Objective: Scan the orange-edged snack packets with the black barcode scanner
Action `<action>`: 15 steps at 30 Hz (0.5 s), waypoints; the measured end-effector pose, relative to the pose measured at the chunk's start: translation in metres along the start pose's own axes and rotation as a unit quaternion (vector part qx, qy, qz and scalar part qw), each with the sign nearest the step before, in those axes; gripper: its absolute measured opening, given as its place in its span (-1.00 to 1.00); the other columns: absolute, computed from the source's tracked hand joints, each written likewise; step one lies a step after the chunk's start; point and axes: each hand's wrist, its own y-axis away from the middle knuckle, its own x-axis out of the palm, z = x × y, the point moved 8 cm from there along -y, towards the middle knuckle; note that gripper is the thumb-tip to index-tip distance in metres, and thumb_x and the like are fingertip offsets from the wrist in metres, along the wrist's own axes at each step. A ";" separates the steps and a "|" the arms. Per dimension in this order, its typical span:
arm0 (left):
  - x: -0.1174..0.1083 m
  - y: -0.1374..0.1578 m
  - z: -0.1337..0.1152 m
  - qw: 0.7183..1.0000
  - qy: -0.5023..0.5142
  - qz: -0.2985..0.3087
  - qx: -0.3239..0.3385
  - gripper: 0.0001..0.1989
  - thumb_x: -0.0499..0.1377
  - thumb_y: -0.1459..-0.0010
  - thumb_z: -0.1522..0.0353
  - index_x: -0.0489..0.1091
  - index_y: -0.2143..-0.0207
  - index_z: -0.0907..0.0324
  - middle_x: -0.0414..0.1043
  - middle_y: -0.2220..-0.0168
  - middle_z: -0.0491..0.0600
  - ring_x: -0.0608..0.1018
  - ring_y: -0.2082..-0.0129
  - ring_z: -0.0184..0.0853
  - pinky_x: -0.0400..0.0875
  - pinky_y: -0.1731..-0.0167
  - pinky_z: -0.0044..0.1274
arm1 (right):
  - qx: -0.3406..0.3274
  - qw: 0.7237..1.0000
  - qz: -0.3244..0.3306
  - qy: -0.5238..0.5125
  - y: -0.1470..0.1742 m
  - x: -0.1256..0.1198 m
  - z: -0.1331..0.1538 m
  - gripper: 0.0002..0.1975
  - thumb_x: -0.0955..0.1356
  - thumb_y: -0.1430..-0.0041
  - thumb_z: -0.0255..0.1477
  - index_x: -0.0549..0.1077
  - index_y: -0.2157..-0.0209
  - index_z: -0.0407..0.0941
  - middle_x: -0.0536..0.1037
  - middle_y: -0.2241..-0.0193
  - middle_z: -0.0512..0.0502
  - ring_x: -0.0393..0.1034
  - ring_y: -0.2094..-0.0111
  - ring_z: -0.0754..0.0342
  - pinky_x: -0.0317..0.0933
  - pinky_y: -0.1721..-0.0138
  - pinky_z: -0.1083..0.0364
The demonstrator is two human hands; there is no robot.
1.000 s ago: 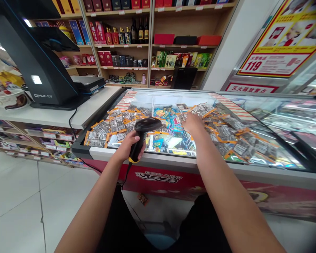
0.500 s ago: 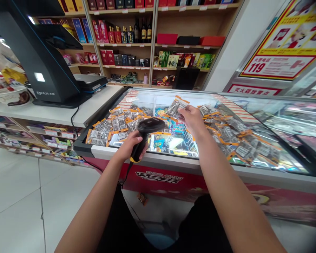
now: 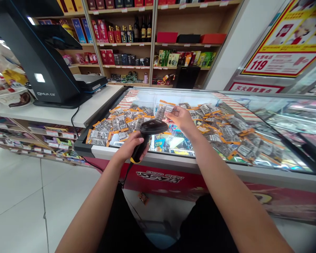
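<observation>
My left hand (image 3: 131, 146) is wrapped round the handle of a black barcode scanner (image 3: 152, 127) with a yellow base, its head pointing right. Between the fingers of my right hand (image 3: 181, 119) is a small clear snack packet (image 3: 161, 110) with orange edges and a white label, raised just behind the scanner head. Similar packets lie on the glass top in a left pile (image 3: 118, 122) and a larger right pile (image 3: 223, 130). Part of the held packet is hidden by my fingers and the scanner.
Under the glass of the chest freezer (image 3: 158, 156), bright packages show. A checkout machine (image 3: 52, 77) stands on the white counter (image 3: 68, 114) at left, beside a paper bowl (image 3: 12, 97). Shelves (image 3: 129, 44) of bottles and boxes stand behind. One packet (image 3: 143, 198) lies on the floor.
My right hand has moved left with the packet, bringing it closer to the scanner head. The scanner has shifted slightly right and down in my left hand.
</observation>
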 end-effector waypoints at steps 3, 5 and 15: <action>-0.001 0.000 0.001 1.000 -0.008 -0.006 -0.009 -0.50 0.32 -0.22 -0.06 0.33 0.11 0.12 0.50 0.57 -0.15 0.47 0.76 -0.32 0.37 0.73 -0.55 | -0.012 1.000 -0.007 0.005 0.000 -0.001 0.002 -0.30 0.74 0.23 0.05 0.50 0.19 0.00 0.64 0.30 -0.03 0.63 0.12 -0.15 0.61 0.05 -0.15; -0.002 0.001 0.001 1.000 -0.008 -0.008 -0.010 -0.51 0.32 -0.23 -0.05 0.32 0.11 0.12 0.51 0.57 -0.15 0.47 0.76 -0.32 0.38 0.72 -0.54 | -0.011 1.000 -0.011 0.006 0.001 -0.002 0.003 -0.31 0.74 0.22 0.04 0.51 0.18 -0.01 0.63 0.31 -0.04 0.63 0.11 -0.16 0.61 0.06 -0.15; -0.003 -0.001 0.004 1.000 -0.004 0.002 -0.014 -0.50 0.33 -0.23 -0.07 0.36 0.10 0.13 0.50 0.56 -0.15 0.49 0.75 -0.33 0.37 0.71 -0.56 | -0.017 0.999 -0.010 0.027 -0.001 -0.003 0.001 -0.33 0.72 0.13 0.05 0.56 0.10 0.00 0.66 0.27 -0.07 0.62 0.09 -0.18 0.64 0.07 -0.18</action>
